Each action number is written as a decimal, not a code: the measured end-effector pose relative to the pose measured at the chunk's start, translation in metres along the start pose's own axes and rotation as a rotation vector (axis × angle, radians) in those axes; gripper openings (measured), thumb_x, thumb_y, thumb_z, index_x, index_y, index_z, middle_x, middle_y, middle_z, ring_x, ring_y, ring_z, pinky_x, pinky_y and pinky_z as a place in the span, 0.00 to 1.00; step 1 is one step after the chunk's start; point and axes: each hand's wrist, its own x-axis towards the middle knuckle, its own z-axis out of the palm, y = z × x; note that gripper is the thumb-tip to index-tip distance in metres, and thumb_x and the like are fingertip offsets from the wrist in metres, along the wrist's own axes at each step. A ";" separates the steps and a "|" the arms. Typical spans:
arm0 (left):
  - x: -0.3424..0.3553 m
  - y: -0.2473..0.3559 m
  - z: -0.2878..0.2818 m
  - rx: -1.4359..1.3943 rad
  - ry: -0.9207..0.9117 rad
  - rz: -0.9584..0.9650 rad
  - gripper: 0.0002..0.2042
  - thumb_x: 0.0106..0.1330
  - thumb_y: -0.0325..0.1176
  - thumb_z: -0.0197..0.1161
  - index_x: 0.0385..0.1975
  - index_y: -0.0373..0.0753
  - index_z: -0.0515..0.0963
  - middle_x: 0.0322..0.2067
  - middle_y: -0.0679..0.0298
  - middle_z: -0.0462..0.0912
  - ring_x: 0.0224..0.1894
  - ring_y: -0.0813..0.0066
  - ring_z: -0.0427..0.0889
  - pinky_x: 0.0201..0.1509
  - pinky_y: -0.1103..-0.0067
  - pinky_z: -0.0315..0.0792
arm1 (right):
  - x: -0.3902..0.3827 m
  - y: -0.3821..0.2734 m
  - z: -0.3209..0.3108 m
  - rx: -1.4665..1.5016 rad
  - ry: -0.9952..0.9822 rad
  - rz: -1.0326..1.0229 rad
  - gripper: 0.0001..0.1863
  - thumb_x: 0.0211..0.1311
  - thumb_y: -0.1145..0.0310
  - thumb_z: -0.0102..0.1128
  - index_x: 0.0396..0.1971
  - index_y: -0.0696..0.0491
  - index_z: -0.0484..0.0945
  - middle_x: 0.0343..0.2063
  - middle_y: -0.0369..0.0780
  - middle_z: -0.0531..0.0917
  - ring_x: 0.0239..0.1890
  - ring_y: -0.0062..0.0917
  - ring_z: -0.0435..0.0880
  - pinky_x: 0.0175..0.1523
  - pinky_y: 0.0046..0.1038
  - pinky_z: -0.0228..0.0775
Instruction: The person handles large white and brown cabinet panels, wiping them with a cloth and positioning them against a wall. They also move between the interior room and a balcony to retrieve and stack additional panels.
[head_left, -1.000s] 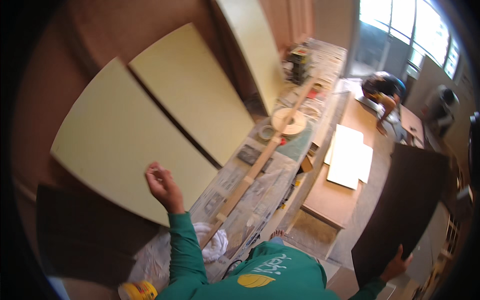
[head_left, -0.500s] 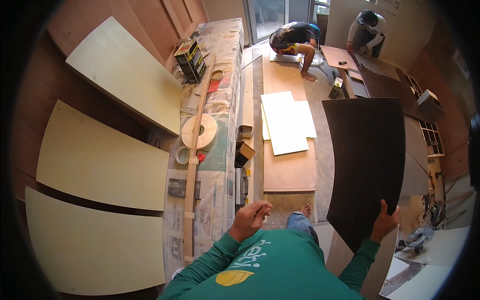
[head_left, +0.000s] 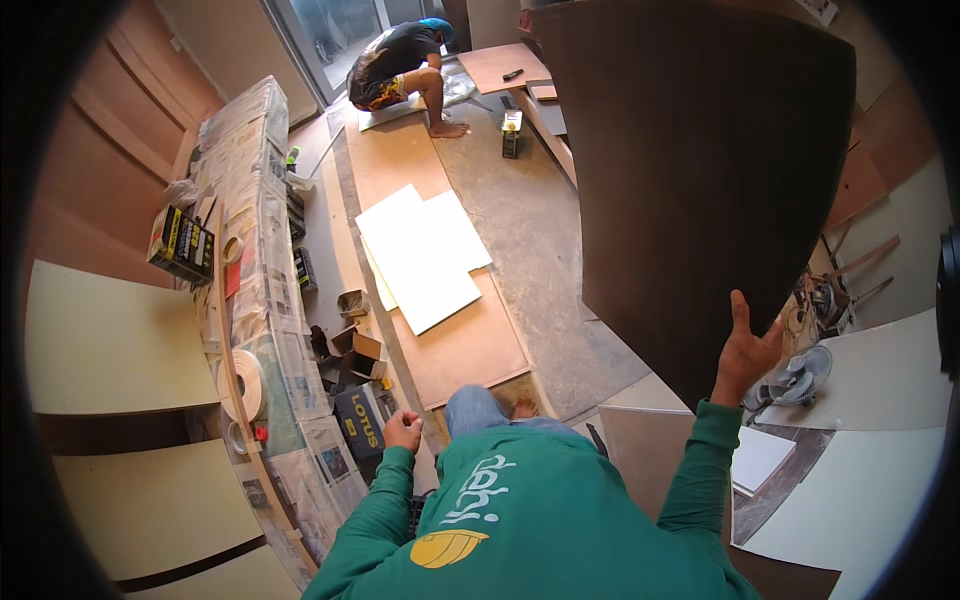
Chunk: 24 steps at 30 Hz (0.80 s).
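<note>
My right hand [head_left: 748, 355] grips the lower edge of a large dark brown board [head_left: 705, 190], thumb on its near face. The board stands tilted and rises high on the right, hiding much of what lies behind it. My left hand [head_left: 403, 430] hangs low beside my left leg with its fingers curled in; whether anything small is in it does not show. Nearest to that hand is a dark tool case [head_left: 357, 422] on the floor. In front of my legs, white boards [head_left: 425, 265] lie overlapped on a long plywood sheet [head_left: 465, 365].
Along the left runs a plastic-covered bench [head_left: 262, 200] with a roll of edging strip [head_left: 243, 383], a long wood strip [head_left: 233, 360] and a tin [head_left: 180, 245]. Cream panels [head_left: 120, 335] overhang there. A co-worker [head_left: 405, 65] squats ahead. A fan [head_left: 800, 377] stands at right.
The view has turned to the right. My right hand has raised the dark board, which now stands higher and tilts more. My left hand has dropped lower and farther left of my body.
</note>
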 end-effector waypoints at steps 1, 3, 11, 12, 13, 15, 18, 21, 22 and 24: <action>0.002 0.010 0.015 0.025 -0.042 0.023 0.05 0.61 0.31 0.65 0.31 0.37 0.81 0.27 0.61 0.85 0.31 0.72 0.83 0.38 0.75 0.77 | 0.011 -0.006 0.008 -0.021 0.031 0.015 0.25 0.54 0.60 0.79 0.40 0.65 0.80 0.37 0.44 0.87 0.38 0.26 0.82 0.52 0.29 0.73; 0.004 0.050 0.039 0.069 -0.105 0.074 0.05 0.60 0.32 0.66 0.31 0.38 0.82 0.27 0.60 0.85 0.31 0.72 0.84 0.38 0.74 0.77 | 0.032 -0.001 0.020 0.050 0.001 0.075 0.27 0.53 0.59 0.79 0.42 0.66 0.80 0.40 0.45 0.86 0.41 0.27 0.82 0.53 0.29 0.72; 0.102 0.121 0.108 0.116 -0.434 0.055 0.13 0.58 0.37 0.67 0.42 0.42 0.81 0.32 0.55 0.86 0.37 0.57 0.85 0.46 0.66 0.77 | 0.082 0.013 0.091 0.220 -0.015 0.094 0.20 0.60 0.69 0.73 0.49 0.62 0.80 0.47 0.44 0.85 0.42 0.27 0.84 0.54 0.29 0.79; 0.114 0.146 0.109 0.172 -0.435 0.075 0.14 0.58 0.37 0.68 0.44 0.43 0.80 0.34 0.54 0.86 0.39 0.56 0.84 0.48 0.65 0.77 | 0.089 0.016 0.101 0.240 -0.013 0.141 0.20 0.61 0.70 0.72 0.50 0.62 0.80 0.47 0.44 0.85 0.40 0.27 0.84 0.53 0.29 0.81; 0.125 0.163 0.111 0.225 -0.438 0.092 0.15 0.59 0.38 0.68 0.45 0.44 0.80 0.36 0.53 0.86 0.41 0.54 0.84 0.50 0.65 0.77 | 0.099 0.021 0.112 0.272 -0.004 0.161 0.21 0.60 0.69 0.72 0.50 0.63 0.79 0.47 0.45 0.84 0.41 0.27 0.84 0.51 0.29 0.83; 0.156 0.182 0.126 0.346 -0.342 0.203 0.20 0.59 0.42 0.69 0.49 0.41 0.79 0.40 0.51 0.85 0.40 0.56 0.84 0.50 0.69 0.77 | 0.119 0.021 0.144 0.355 0.005 0.184 0.22 0.60 0.69 0.72 0.51 0.63 0.79 0.48 0.46 0.83 0.41 0.28 0.84 0.48 0.30 0.85; 0.239 0.195 0.155 0.354 -0.385 0.131 0.28 0.59 0.48 0.71 0.55 0.37 0.76 0.47 0.46 0.82 0.45 0.57 0.84 0.53 0.70 0.77 | 0.159 -0.008 0.216 0.519 0.055 0.230 0.24 0.60 0.67 0.72 0.51 0.64 0.78 0.49 0.47 0.82 0.42 0.30 0.84 0.48 0.30 0.86; 0.290 0.236 0.164 0.208 -0.621 -0.093 0.37 0.59 0.52 0.71 0.62 0.32 0.70 0.53 0.44 0.79 0.52 0.58 0.82 0.58 0.69 0.75 | 0.219 0.011 0.281 0.092 -0.067 -0.107 0.28 0.61 0.61 0.72 0.53 0.65 0.75 0.50 0.48 0.80 0.46 0.32 0.84 0.51 0.30 0.84; 0.300 0.261 0.155 0.161 -0.709 -0.168 0.39 0.59 0.53 0.71 0.64 0.31 0.68 0.54 0.43 0.79 0.54 0.58 0.81 0.59 0.69 0.75 | 0.238 0.014 0.294 -0.365 0.018 -0.452 0.31 0.62 0.57 0.71 0.55 0.66 0.73 0.51 0.49 0.79 0.48 0.33 0.83 0.51 0.30 0.83; 0.325 0.289 0.145 0.127 -0.795 -0.045 0.43 0.58 0.55 0.72 0.67 0.31 0.64 0.58 0.44 0.77 0.55 0.59 0.81 0.60 0.68 0.74 | 0.255 -0.070 0.356 0.483 0.047 0.188 0.31 0.66 0.53 0.65 0.55 0.65 0.73 0.51 0.51 0.79 0.46 0.36 0.85 0.49 0.30 0.84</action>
